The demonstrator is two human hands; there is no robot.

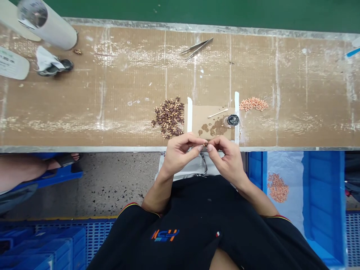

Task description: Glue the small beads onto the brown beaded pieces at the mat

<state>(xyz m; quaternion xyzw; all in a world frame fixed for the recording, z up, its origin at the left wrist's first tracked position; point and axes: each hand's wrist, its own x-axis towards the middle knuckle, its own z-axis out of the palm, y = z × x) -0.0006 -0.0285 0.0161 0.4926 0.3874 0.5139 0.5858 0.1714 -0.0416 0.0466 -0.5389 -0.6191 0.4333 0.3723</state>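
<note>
At the table's front edge, my left hand [180,153] and my right hand [228,159] meet fingertip to fingertip. Between them they pinch a small dark brown part [205,144] with a golden glint, mostly covered by the fingers. Just beyond my left hand is a heap of brown parts with gold-coloured bits [169,118]. A cotton swab [218,113] lies on a wet-stained cardboard patch [199,116]. On the patch's right side sits a small jar with a black top [233,120]. Farther right is a pile of small copper-coloured pieces [253,104].
White tape strips [189,114] flank the patch. Tweezers [198,48] lie farther back. White bottles [53,28] and a crumpled tissue [47,59] are at far left. Below right, a blue crate [323,195] holds more copper-coloured pieces [278,187]. Another person's leg [22,172] shows at left.
</note>
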